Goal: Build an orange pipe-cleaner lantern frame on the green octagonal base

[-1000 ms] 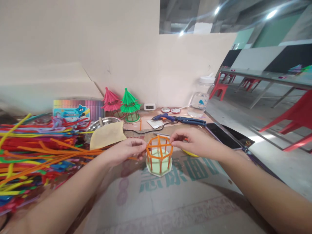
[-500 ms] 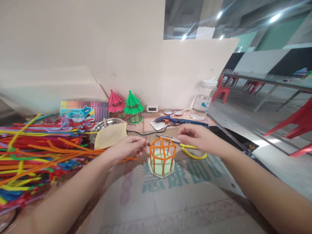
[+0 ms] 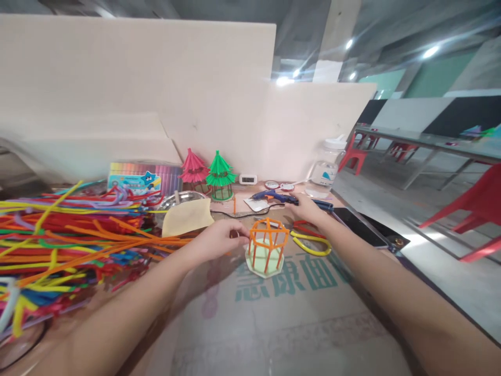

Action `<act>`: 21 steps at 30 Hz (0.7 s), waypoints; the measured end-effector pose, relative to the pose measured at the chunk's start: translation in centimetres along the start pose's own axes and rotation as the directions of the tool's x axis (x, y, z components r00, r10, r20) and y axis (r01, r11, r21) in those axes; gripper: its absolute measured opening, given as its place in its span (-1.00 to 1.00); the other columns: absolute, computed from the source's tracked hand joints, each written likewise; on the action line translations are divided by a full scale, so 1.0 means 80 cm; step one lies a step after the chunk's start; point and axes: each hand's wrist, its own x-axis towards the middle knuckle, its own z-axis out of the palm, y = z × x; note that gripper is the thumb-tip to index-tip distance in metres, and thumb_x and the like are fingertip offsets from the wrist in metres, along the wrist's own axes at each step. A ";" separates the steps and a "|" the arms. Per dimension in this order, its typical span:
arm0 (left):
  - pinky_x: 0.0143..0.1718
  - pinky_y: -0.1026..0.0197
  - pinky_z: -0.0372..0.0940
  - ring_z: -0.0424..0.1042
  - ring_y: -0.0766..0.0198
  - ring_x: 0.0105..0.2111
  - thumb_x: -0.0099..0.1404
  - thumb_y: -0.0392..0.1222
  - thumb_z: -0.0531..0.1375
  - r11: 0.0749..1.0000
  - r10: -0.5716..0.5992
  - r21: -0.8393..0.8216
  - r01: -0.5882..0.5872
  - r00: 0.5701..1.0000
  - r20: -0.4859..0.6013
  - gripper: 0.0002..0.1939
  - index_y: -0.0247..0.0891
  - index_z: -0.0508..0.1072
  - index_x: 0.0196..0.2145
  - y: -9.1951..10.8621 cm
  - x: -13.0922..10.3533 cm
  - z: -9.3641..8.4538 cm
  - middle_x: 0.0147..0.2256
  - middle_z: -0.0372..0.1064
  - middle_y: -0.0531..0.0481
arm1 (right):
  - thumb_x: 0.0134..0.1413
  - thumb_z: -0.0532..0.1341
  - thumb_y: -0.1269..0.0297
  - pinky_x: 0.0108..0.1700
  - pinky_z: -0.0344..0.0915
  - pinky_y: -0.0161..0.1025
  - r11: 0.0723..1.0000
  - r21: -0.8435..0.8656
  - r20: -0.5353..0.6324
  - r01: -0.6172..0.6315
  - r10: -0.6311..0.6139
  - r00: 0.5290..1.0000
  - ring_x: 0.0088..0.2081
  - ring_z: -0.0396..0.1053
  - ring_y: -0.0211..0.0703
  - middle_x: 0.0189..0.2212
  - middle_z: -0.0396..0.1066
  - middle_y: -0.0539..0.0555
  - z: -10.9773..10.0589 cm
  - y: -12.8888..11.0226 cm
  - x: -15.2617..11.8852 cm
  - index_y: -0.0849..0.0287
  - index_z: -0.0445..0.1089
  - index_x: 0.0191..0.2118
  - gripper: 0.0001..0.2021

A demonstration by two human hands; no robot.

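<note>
On the printed sheet (image 3: 297, 324) right in front of me sits my orange frame (image 3: 269, 246), upright on its pale green base (image 3: 260, 263). It's basically an open cage: bars all round, and you can see straight down onto the base.

My left hand (image 3: 221, 237) is at the frame's upper left edge, fingers curled. Can't tell if they're actually pinching a bar or just resting by it. My right hand (image 3: 307, 209) is out past the frame at the handle end of the blue glue gun (image 3: 270, 195); the fingers are partly hidden, so no idea how tight that grip is.

Container-wise: the metal bowl (image 3: 191, 196) has a stick (image 3: 177, 197) poking up in it, with a yellow sheet (image 3: 188, 218) covering the front, so anything deeper is hidden. Behind the pipe cleaners (image 3: 78, 235) there's a marker box (image 3: 135, 180) with a row of coloured markers (image 3: 172, 177) in it. The clear bottle (image 3: 325, 169) has its white lid (image 3: 335, 142) on, but I can't make out how full it is.
</note>
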 end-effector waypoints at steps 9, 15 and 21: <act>-0.31 0.27 0.25 0.40 0.22 -0.33 0.19 -0.12 0.21 0.999 0.043 0.016 -0.045 0.995 0.092 -0.78 -0.26 0.57 -0.27 0.010 -0.001 -0.003 -0.33 0.50 -0.02 | 0.28 0.21 0.17 -0.03 0.42 0.02 0.995 -0.055 0.075 -0.089 0.093 0.993 -0.02 0.42 -0.03 0.05 0.37 0.16 0.032 0.006 0.040 0.20 0.33 0.11 -0.64; -0.21 0.23 0.26 0.44 0.17 -0.25 0.22 -0.14 0.18 0.999 0.046 0.016 -0.047 0.994 0.095 -0.78 -0.27 0.59 -0.29 0.006 0.003 0.001 -0.29 0.53 -0.06 | 0.28 0.21 0.18 -0.02 0.42 0.02 0.983 -0.069 -0.001 -0.171 0.171 0.985 -0.02 0.42 -0.04 0.06 0.37 0.17 0.055 0.008 0.060 0.20 0.33 0.11 -0.64; -0.18 0.26 0.27 0.45 0.16 -0.19 0.22 -0.18 0.17 0.999 0.025 0.028 -0.029 0.991 0.132 -0.76 -0.27 0.59 -0.22 -0.007 -0.001 -0.011 -0.23 0.53 -0.04 | 0.28 0.21 0.17 -0.03 0.42 0.01 0.975 -0.077 0.043 -0.206 0.210 0.977 -0.03 0.42 -0.04 0.05 0.37 0.16 0.055 0.003 0.066 0.20 0.34 0.11 -0.65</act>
